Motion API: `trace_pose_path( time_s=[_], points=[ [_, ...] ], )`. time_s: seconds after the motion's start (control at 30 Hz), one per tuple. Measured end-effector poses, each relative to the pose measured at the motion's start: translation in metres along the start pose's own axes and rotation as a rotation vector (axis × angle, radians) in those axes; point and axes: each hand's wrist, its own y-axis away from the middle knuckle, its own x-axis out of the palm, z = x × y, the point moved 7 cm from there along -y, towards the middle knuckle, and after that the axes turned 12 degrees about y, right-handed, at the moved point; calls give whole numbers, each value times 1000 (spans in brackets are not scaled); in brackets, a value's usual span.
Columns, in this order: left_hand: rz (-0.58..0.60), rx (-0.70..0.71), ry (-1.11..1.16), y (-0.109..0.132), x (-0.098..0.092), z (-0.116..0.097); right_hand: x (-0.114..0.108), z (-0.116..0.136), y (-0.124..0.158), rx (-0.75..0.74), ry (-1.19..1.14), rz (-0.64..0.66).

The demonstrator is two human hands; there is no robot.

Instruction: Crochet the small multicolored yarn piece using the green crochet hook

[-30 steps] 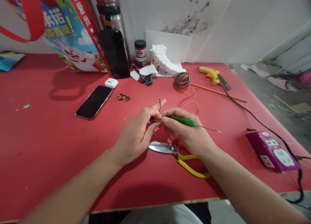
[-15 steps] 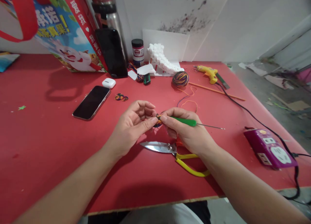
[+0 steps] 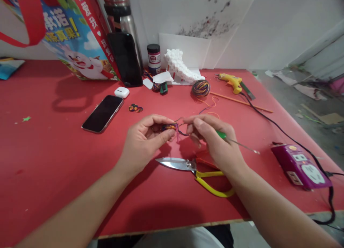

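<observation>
Between the thumb and fingers of my left hand is a small crocheted piece in dark, orange and purple yarn. My right hand is just to its right, curled around the green handle of a crochet hook, whose metal shaft points away to the right. Strands of yarn stretch from the piece toward my right fingertips; whether the fingers pinch them is hard to make out. Below both hands lie scissors with yellow and orange handles, partly covered by my right hand.
A multicoloured yarn ball trails thread toward my hands. Another crocheted piece lies by a phone and a white case. To the right are an orange stick, a glue gun and a corded purple power box.
My right hand has moved right, away from the crocheted piece, with the hook still in it. More of the piece and its strands now show in my left hand.
</observation>
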Motion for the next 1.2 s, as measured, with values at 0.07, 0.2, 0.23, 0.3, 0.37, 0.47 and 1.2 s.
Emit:
trace_pose_path(
  time_s=[0.07,0.2,0.23,0.3,0.37,0.47,1.2],
  points=[
    [-31,-4,14,-1,-3,2,-11,15,8,-178,99,-122],
    [-52,-36,47,-1,-6,5,-3,41,28,-560,342,-51],
    [-55,-44,56,-1,-6,5,3,44,32,-637,421,-8],
    [-58,-46,70,0,-6,5,12,47,37,-756,525,52],
    [-61,-44,73,0,-6,4,18,49,37,-819,566,59],
    [-61,-17,55,0,-5,1,21,49,35,-850,601,38],
    [-25,264,-227,7,3,-27,22,52,35,-851,649,41]
  ],
)
